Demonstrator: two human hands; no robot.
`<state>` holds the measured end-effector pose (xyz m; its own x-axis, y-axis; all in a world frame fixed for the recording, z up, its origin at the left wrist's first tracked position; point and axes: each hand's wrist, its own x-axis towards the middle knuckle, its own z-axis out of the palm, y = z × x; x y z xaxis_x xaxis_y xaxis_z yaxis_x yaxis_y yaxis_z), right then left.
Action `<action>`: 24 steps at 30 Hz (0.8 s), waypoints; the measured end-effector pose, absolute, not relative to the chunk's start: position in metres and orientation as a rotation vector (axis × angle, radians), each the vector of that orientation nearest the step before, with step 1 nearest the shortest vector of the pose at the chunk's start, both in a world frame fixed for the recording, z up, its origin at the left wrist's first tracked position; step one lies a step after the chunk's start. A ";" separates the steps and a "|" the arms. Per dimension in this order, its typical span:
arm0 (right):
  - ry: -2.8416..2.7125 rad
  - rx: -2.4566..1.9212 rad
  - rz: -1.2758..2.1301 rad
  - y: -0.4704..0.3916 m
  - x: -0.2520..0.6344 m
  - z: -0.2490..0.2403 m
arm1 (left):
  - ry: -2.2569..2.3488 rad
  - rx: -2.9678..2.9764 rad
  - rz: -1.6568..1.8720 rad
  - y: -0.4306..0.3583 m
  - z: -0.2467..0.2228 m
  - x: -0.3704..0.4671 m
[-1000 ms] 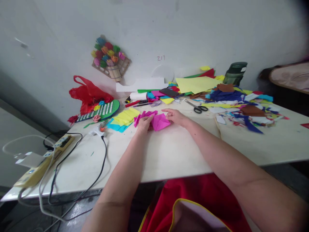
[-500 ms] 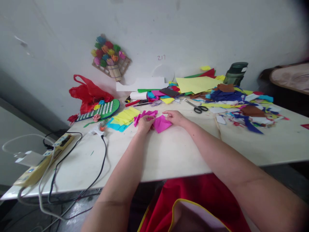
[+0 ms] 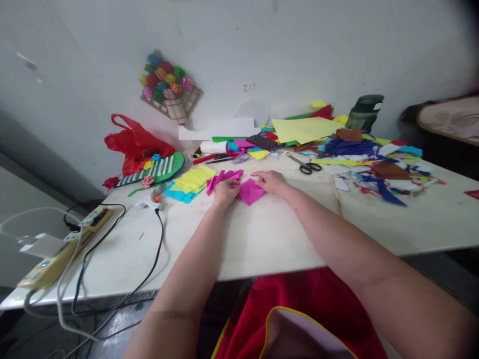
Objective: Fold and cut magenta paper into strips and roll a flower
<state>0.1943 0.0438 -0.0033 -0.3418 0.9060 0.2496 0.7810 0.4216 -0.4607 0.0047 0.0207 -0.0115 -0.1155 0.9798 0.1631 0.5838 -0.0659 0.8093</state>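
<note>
A magenta square of thin paper spans the space between my two hands, close above or on the table. My left hand is closed, its thumb and fingers pinching the left edge of the square. On the other side my right hand pinches the right corner, with the index finger reaching over above the sheet. Behind my left hand lie more magenta paper pieces, folded and overlapping. Just left of them are a stack of yellow paper and blue paper partly under it.
Scissors lie beyond my right hand, near a heap of paper scraps. To the left are a glue gun with its black cord, a power strip, a green-edged board and a red bag. A bottle stands behind.
The whole view has shifted very slightly. Both hands keep their hold on the magenta square, which shows little movement.
</note>
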 end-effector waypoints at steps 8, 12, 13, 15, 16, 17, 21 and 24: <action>-2.198 -1.275 0.121 0.043 0.195 0.000 | 1.738 1.794 1.053 0.025 -0.019 0.001; -2.239 -1.299 0.258 0.042 0.197 0.003 | 1.776 1.895 1.081 0.028 -0.022 -0.001; -2.257 -1.311 0.288 0.041 0.197 0.003 | 1.777 1.920 1.097 0.029 -0.023 -0.001; -2.288 -1.321 0.311 0.041 0.197 0.003 | 1.763 1.963 1.128 0.029 -0.022 -0.002; -2.304 -1.318 0.314 0.040 0.196 0.002 | 1.759 1.977 1.139 0.028 -0.020 -0.002; -2.318 -1.310 0.316 0.040 0.195 0.002 | 1.762 1.988 1.146 0.026 -0.019 -0.001; -2.384 -1.276 0.306 0.041 0.193 0.000 | 1.750 2.059 1.129 0.016 -0.009 0.002; -2.448 -1.291 0.291 0.041 0.192 0.000 | 1.534 2.201 1.111 0.011 -0.004 0.005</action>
<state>0.1916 0.0406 0.0000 -0.5195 0.8270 0.2149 0.7537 0.5620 -0.3407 0.0053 0.0107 -0.0040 0.1611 0.8798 0.4471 0.6991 -0.4215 0.5776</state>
